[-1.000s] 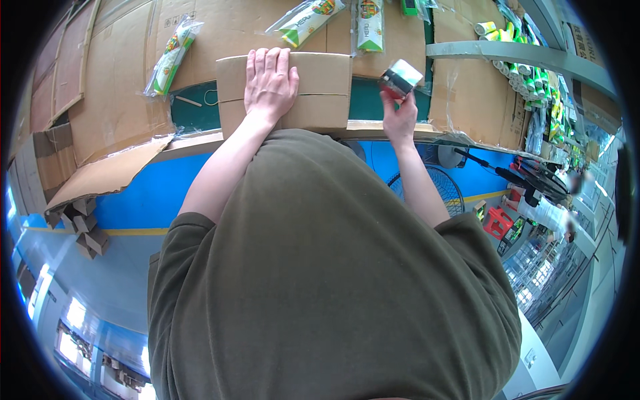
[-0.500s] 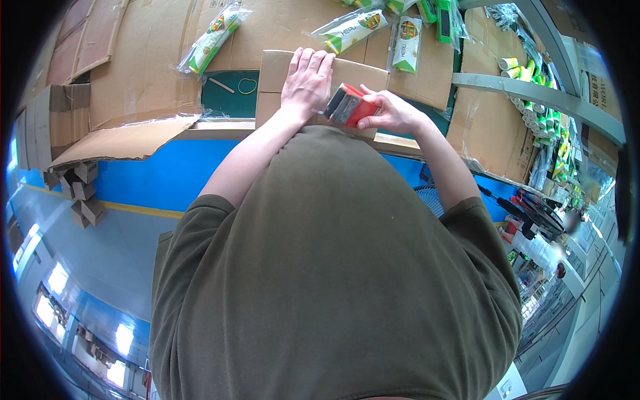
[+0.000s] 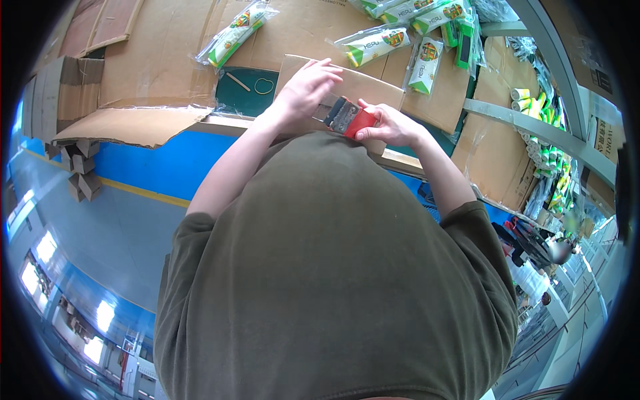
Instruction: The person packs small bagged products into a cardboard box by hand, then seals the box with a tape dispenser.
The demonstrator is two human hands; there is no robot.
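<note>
A brown cardboard box [image 3: 377, 83] lies at the table's near edge, right in front of my body. My right hand [image 3: 392, 125] is closed around a red tape dispenser [image 3: 351, 119], held low over the box's near side. The dispenser's dark toothed end points left toward my left wrist. Above the box's left part, my left hand [image 3: 308, 88] has its fingers stretched and somewhat apart, holding nothing that I can see. Whether its palm touches the cardboard is hidden.
Several green-and-white packages in clear bags [image 3: 377, 45] lie beyond the box. A grey metal bar [image 3: 533, 123] crosses the right side, near a pile of white-and-green tubes [image 3: 548, 150]. A loose cardboard flap [image 3: 133, 127] juts over the table's left edge.
My left hand has lifted from lying flat on the box, its fingers now angled right. The tape dispenser has shifted slightly lower in the view, and the whole view has turned a little.
</note>
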